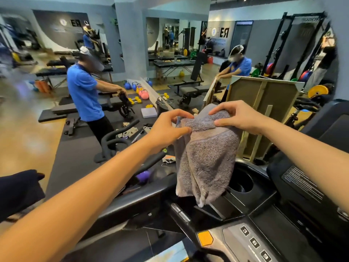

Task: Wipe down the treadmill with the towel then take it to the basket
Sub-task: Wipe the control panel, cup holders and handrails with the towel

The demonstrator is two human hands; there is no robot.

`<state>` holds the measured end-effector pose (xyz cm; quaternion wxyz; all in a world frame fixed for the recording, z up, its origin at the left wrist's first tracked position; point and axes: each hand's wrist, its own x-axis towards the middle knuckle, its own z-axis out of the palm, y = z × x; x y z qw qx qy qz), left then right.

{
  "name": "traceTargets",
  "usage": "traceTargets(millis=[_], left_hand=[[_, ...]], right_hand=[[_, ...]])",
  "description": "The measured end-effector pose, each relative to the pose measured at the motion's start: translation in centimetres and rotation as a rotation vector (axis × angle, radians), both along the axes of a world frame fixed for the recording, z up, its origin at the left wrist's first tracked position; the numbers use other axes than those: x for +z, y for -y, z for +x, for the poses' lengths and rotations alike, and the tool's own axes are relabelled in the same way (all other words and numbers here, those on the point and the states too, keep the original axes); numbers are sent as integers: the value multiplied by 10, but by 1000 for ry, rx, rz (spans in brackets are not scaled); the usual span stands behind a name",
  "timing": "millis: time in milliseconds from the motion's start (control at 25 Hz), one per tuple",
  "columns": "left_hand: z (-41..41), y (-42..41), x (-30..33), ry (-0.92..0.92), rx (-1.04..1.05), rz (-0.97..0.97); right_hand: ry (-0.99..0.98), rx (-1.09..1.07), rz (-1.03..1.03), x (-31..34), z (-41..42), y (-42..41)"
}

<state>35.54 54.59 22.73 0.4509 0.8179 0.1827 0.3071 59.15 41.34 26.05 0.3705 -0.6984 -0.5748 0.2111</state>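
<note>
Above the treadmill (251, 214), left hand (166, 127) and right hand (238, 116) pinch the towel (205, 156).

Head-worn view, forward and down

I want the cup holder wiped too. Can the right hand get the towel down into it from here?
Probably yes. The right hand pinches the towel's top edge, with the left hand sharing the grip. The towel hangs just beside the open cup holder, with nothing visible between them.
</note>
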Motion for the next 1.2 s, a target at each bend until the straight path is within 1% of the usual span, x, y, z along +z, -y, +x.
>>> traceTargets(millis=[120,160,240,320,360,400,440,480,560,600,680,760,920,1040,1200], left_hand=[[3,-16,-40,-163,138,-110],[5,-25,-65,-250,176,-128],[6,-39,-118,-466,186,-134],[5,-39,-163,-728,124,-87],[6,-36,-182,-831,102,-34],[7,-31,-196,-893,100,53],[10,-24,-204,-910,105,154],[15,-21,-210,-889,96,256],[25,-21,-223,-827,35,377],[28,-20,-225,-817,3,393],[31,-23,-231,-819,-9,390],[28,-27,-236,-821,5,388],[13,-33,-239,-803,-22,412],[-10,-41,-244,-796,-24,433],[-38,-46,-250,-791,12,399]], right_hand=[[16,3,-97,-43,3,-34],[62,-23,-147,-69,3,-47],[260,-49,-306,-131,-1,-69],[423,43,-511,-190,-10,-79],[463,109,-566,-212,-13,-82],[486,173,-584,-223,-16,-83],[513,230,-577,-227,-15,-84],[560,291,-564,-227,-14,-87],[660,405,-582,-223,-13,-89],[710,441,-613,-222,-14,-91],[853,435,-700,-223,-26,-95],[929,423,-679,-231,-39,-101],[835,453,-647,-237,-47,-109],[868,482,-612,-242,-67,-118],[865,550,-611,-246,-95,-129]])
